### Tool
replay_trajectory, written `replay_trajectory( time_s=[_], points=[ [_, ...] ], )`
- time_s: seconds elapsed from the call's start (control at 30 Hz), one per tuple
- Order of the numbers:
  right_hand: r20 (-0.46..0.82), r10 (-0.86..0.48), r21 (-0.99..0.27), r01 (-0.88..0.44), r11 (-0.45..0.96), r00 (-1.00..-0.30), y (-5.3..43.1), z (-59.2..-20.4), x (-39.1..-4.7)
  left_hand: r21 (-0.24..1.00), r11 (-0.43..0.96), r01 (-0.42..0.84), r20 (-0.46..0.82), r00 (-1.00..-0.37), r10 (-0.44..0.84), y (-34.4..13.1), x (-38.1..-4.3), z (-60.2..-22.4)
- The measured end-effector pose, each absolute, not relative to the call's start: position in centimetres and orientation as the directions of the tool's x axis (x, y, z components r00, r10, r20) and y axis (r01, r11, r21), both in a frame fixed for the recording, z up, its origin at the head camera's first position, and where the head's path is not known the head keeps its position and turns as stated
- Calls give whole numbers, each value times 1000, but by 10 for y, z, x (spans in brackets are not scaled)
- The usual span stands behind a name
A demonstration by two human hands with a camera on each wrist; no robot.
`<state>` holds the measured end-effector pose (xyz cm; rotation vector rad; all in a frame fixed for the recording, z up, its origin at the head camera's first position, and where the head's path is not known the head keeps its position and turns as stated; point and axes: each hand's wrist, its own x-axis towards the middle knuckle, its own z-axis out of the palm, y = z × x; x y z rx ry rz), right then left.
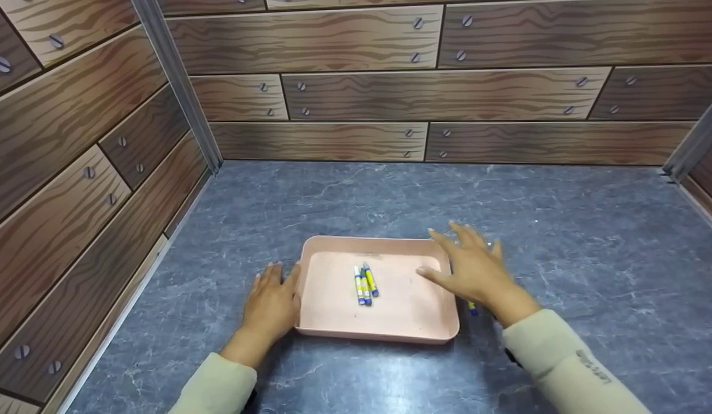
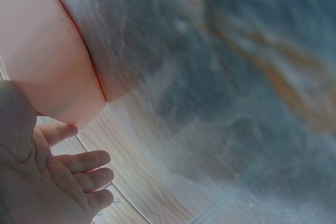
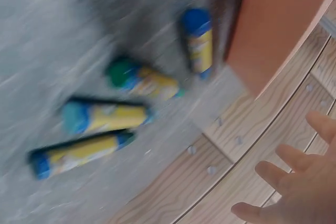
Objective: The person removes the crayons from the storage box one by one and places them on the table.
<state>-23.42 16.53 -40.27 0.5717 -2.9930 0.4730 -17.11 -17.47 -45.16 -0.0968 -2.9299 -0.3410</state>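
A shallow pink tray (image 1: 402, 310) sits on the table, with three crayons (image 1: 365, 287) in yellow and blue wrappers lying side by side on its floor. My left hand (image 1: 270, 305) touches the tray's left wall, its fingers extended. Above the right rim hovers my right hand (image 1: 477, 273), fingers spread and nothing held. Beside the tray on that side lie several more crayons (image 3: 113, 117), blurred in the right wrist view. In the head view my right hand hides most of them, though one crayon end (image 1: 472, 309) shows below it.
Grey-blue marbled tabletop (image 1: 356, 195) surrounds the tray. A wood-patterned wall (image 1: 356, 98) stands at the back, and a similar side wall (image 1: 103, 195) runs along the left.
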Motion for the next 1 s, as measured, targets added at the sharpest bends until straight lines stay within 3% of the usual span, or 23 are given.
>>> replay_trajectory(
  time_s=[0.5, 0.8, 1.0],
  points=[
    [83, -429, -265, -435, 861, -899, 115, -409, -237, 221, 970, 105, 224, -973, 55, -174, -172, -453],
    [97, -500, -191, -509, 839, -860, 94, -418, -241, 222, 971, 92, 217, -975, 43, -174, -173, -453],
    [46, -506, -220, -502, 836, -862, 85, -425, -243, 217, 973, 77, 196, -980, 34, -174, -173, -453]
  ],
)
